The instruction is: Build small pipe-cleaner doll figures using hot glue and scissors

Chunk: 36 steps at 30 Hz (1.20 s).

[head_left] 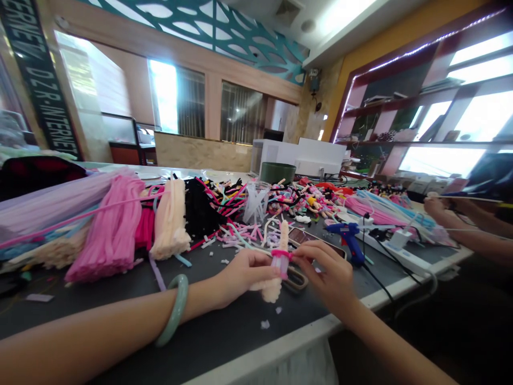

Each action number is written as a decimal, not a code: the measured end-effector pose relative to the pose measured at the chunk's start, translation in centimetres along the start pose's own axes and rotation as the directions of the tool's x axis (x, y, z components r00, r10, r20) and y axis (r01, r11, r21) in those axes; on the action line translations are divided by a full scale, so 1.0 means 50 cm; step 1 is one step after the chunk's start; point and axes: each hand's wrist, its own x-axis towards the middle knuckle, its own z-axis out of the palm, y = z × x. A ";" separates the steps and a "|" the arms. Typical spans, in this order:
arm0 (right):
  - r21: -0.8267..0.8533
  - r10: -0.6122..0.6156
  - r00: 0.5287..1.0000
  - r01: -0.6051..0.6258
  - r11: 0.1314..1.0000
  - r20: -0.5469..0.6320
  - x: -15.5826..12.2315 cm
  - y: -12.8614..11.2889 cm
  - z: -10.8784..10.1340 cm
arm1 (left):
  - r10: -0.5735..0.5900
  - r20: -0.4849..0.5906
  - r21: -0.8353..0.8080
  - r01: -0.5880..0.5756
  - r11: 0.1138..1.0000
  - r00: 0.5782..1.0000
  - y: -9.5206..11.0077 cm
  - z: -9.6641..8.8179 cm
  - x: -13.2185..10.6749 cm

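Between my two hands is a small pipe cleaner figure, cream at both ends, with a lilac middle and a bright pink band around it. My left hand is closed on the figure from the left side. With thumb and fingers pinched, my right hand grips the pink pipe cleaner at the right end of the band. Behind the figure, partly hidden by it and my right hand, lie the handles of a pair of scissors and a phone.
Bundles of pink pipe cleaners and cream ones lie left. A blue glue gun and a white power strip with cables are right. Cut pieces litter the middle. Another person's hand shows far right.
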 end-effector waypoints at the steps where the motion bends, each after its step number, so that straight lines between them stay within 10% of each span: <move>1: -0.004 -0.004 1.000 0.004 1.000 0.002 -0.001 0.000 0.001 | 0.001 0.001 -0.004 -0.001 1.000 1.000 -0.001 0.000 0.000; 36: -0.191 -0.175 0.982 0.186 0.964 0.074 -0.008 0.000 0.005 | 0.026 -0.001 -0.011 -0.026 1.000 1.000 0.018 0.013 -0.008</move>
